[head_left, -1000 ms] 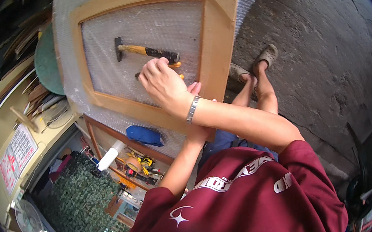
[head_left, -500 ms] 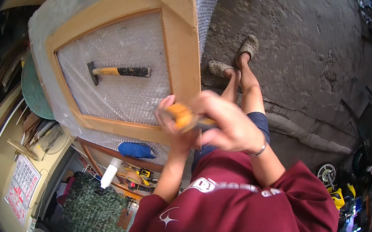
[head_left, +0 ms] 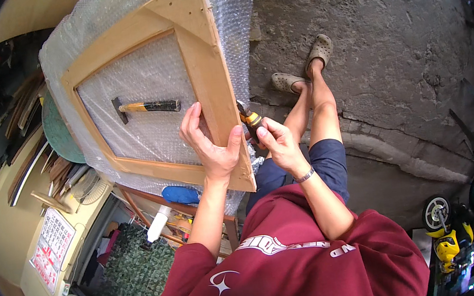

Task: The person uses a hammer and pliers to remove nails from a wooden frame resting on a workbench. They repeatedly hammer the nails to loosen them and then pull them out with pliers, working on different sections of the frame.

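A light wooden frame (head_left: pixel 209 69) lies on bubble wrap (head_left: pixel 234 19). My left hand (head_left: pixel 210 145) grips its right rail, thumb on the face and fingers curled at the inner edge. My right hand (head_left: pixel 276 146) holds a black-and-yellow hand tool (head_left: pixel 251 117), apparently pliers, with its metal tip at the rail's outer edge. A hammer (head_left: pixel 149 106) with a yellow-and-black handle lies on the bubble wrap inside the frame's opening. The tool's jaws are partly hidden by the rail.
Wood offcuts (head_left: pixel 32 142), a green round board (head_left: pixel 59 127) and a fan (head_left: pixel 84 189) sit at left. A blue item (head_left: pixel 179 194) and white bottle (head_left: pixel 158 224) lie below the frame. My legs (head_left: pixel 320 109) stand on concrete; a yellow wheeled object (head_left: pixel 447 249) is at lower right.
My hands have separated: the left moved onto the frame's rail, while the right carried the yellow tool to the rail's outer edge. The view has shifted; the hammer still lies in the opening.
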`<action>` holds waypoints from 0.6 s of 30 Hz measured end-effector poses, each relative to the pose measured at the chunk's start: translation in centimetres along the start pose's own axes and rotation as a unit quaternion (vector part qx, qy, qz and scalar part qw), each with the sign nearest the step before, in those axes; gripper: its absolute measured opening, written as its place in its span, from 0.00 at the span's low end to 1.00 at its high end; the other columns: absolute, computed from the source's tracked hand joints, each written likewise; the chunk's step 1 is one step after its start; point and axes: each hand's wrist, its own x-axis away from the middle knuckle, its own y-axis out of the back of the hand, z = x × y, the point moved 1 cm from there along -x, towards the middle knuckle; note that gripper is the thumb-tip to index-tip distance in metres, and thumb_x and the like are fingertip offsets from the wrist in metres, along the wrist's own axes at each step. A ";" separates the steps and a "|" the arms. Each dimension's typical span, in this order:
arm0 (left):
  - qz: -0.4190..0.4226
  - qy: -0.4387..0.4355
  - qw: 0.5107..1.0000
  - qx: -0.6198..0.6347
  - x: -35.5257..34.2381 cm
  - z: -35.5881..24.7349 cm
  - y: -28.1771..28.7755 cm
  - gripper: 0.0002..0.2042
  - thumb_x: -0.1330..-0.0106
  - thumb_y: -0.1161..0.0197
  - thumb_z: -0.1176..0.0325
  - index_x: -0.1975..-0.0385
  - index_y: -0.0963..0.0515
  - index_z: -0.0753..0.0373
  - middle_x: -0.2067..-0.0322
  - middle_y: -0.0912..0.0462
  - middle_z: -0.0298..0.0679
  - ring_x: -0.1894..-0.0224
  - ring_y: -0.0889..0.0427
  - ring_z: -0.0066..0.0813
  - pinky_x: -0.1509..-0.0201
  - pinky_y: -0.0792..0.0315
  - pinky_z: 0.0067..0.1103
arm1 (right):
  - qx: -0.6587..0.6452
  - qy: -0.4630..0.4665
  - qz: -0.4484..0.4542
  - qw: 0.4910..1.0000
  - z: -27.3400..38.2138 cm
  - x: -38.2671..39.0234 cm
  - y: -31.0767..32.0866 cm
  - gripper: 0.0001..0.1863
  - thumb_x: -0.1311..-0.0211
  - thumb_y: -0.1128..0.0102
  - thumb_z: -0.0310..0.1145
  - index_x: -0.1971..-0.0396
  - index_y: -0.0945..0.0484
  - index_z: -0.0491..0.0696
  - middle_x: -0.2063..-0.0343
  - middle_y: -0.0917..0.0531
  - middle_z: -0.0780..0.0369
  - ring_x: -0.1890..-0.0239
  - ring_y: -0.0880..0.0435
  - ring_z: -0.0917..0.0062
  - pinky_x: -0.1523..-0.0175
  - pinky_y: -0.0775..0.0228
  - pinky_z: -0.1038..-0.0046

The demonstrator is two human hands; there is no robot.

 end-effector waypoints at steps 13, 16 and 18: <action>-0.020 0.007 0.999 0.036 0.2 0.2 -0.4 0.44 0.43 0.23 0.49 0.33 0.36 0.67 0.38 0.33 0.50 0.35 0.35 0.49 0.31 0.41 0.42 | 0.181 0.122 -0.092 0.972 -0.8 0.3 -0.8 0.19 0.32 0.33 0.34 0.79 0.31 0.43 0.81 0.35 0.66 0.75 0.38 0.85 0.72 0.46 0.75; -0.024 -0.001 0.999 0.023 0.3 0.4 -0.5 0.44 0.43 0.24 0.48 0.33 0.36 0.67 0.38 0.32 0.50 0.36 0.35 0.49 0.31 0.41 0.42 | 0.257 0.177 -0.130 0.941 0.1 0.4 -1.7 0.19 0.37 0.30 0.30 0.80 0.31 0.41 0.82 0.36 0.61 0.79 0.36 0.78 0.74 0.45 0.72; -0.024 -0.002 1.000 0.013 0.2 0.3 -0.4 0.43 0.42 0.24 0.47 0.33 0.36 0.67 0.38 0.32 0.50 0.36 0.35 0.49 0.31 0.42 0.41 | 0.322 0.238 -0.161 0.902 0.7 0.4 -2.3 0.17 0.40 0.29 0.28 0.80 0.30 0.41 0.82 0.34 0.59 0.79 0.33 0.70 0.73 0.42 0.69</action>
